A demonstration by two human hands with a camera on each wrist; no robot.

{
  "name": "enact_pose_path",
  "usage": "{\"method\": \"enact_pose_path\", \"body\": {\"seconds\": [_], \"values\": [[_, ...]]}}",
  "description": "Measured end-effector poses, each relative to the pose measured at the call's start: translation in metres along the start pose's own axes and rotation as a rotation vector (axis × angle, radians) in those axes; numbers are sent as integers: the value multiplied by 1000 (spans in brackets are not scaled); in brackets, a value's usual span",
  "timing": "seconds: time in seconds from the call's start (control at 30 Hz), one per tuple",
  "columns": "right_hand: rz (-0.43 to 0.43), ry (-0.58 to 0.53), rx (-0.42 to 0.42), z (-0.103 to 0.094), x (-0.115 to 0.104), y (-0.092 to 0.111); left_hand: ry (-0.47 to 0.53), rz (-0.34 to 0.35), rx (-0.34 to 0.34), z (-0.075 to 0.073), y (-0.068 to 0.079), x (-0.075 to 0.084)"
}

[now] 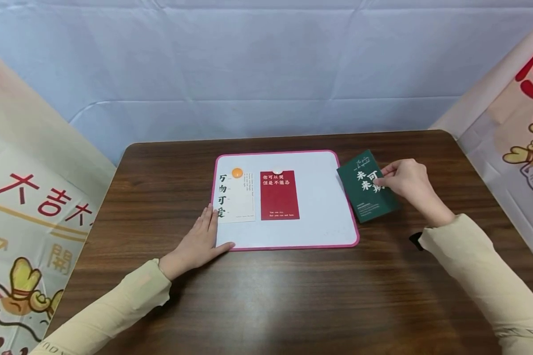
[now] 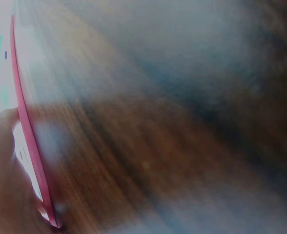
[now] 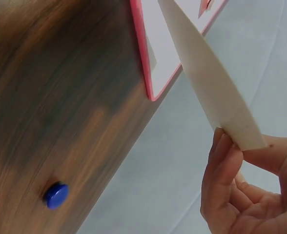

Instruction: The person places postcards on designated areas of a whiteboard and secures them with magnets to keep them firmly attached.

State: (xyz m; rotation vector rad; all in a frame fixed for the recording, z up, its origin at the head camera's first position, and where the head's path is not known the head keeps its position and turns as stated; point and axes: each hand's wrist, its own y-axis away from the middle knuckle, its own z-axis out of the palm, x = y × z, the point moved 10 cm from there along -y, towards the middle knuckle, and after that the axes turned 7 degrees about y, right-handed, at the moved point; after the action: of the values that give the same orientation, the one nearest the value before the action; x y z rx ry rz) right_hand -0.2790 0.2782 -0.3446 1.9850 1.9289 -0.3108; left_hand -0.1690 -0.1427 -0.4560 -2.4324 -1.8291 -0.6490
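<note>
A white magnetic board (image 1: pixel 324 212) with a pink rim lies on the table. My left hand (image 1: pixel 197 241) rests along its left side, fingers extended and thumb at the bottom edge; the left wrist view shows this hand (image 2: pixel 4 170) against the rim. On the board are a white card (image 1: pixel 241 204) under an orange round magnet (image 1: pixel 237 172) and a red card (image 1: pixel 279 199) with a white magnet (image 1: pixel 277 171) at its top. Beyond the board's right edge, my right hand (image 1: pixel 408 181) pinches a green card (image 1: pixel 360 197) between thumb and fingers. Its pale back (image 3: pixel 209 83) shows in the right wrist view.
A blue round magnet (image 3: pixel 56 195) stands on the wooden table (image 1: pixel 284 296), seen only in the right wrist view. A small black object (image 1: pixel 416 241) shows beside the right sleeve. Pale cloth (image 1: pixel 257 69) hangs behind the table, and printed sheets (image 1: pixel 40 207) flank it.
</note>
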Motion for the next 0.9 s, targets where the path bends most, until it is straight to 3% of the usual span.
{"method": "enact_pose_path", "body": {"seconds": [0.47,0.9], "values": [[58,-95,9,15,-13,-2,4,13,21,-2,2,1],[89,-166,-36,36,-21,-3,19,12,13,-4,3,2]]}}
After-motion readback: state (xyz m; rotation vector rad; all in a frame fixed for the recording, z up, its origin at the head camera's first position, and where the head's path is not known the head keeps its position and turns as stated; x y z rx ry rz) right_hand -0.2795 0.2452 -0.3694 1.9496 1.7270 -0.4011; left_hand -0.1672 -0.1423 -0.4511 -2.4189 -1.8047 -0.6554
